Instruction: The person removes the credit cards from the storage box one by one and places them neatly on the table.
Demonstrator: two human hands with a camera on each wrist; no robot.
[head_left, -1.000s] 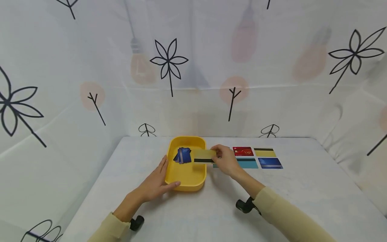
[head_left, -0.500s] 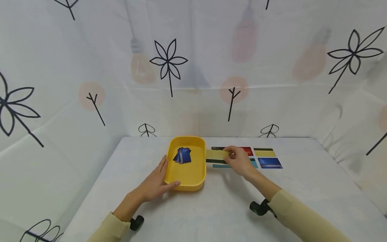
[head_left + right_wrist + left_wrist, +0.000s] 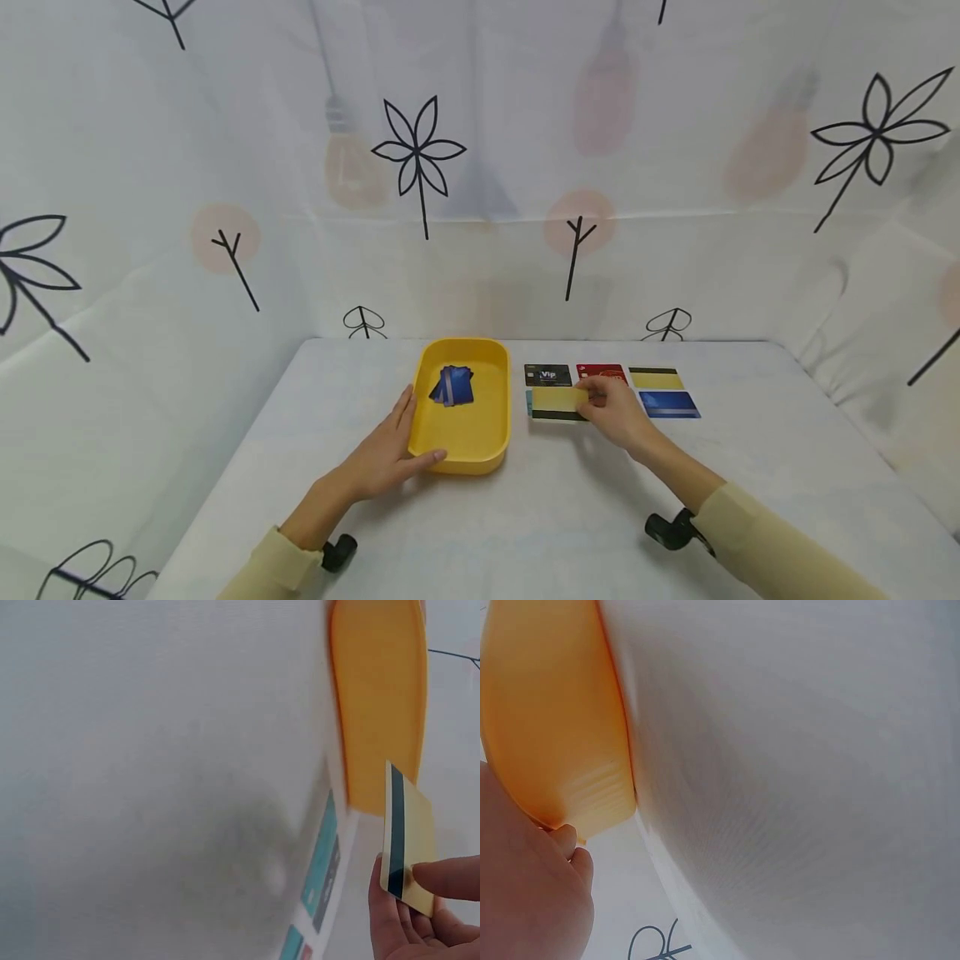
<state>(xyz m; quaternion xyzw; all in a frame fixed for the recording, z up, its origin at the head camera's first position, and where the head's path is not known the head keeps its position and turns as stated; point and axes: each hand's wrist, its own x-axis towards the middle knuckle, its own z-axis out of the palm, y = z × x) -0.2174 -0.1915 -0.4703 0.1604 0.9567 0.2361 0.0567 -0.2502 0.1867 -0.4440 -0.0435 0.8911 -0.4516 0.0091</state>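
My right hand [image 3: 618,412] pinches a yellow card with a black stripe [image 3: 557,402] between thumb and fingers. In the right wrist view, this striped yellow card [image 3: 411,836] is held tilted above the table. It overlaps a teal card [image 3: 529,403], mostly hidden below. My left hand [image 3: 386,450] rests against the left side of a yellow tray [image 3: 460,443], fingers straight along the wall and thumb at the front rim. Several blue cards [image 3: 453,386] lie fanned in the tray. In the left wrist view, the left fingertips touch the tray wall [image 3: 562,712].
Behind and beside the held card lie a black VIP card [image 3: 548,375], a red card [image 3: 600,372], another yellow striped card [image 3: 657,378] and a blue card [image 3: 670,405]. The white table [image 3: 480,533] meets a patterned cloth backdrop [image 3: 480,275].
My right hand has carried the yellow card rightward from over the tray to over the teal card. The black VIP card is now uncovered. The left hand and tray have stayed put.
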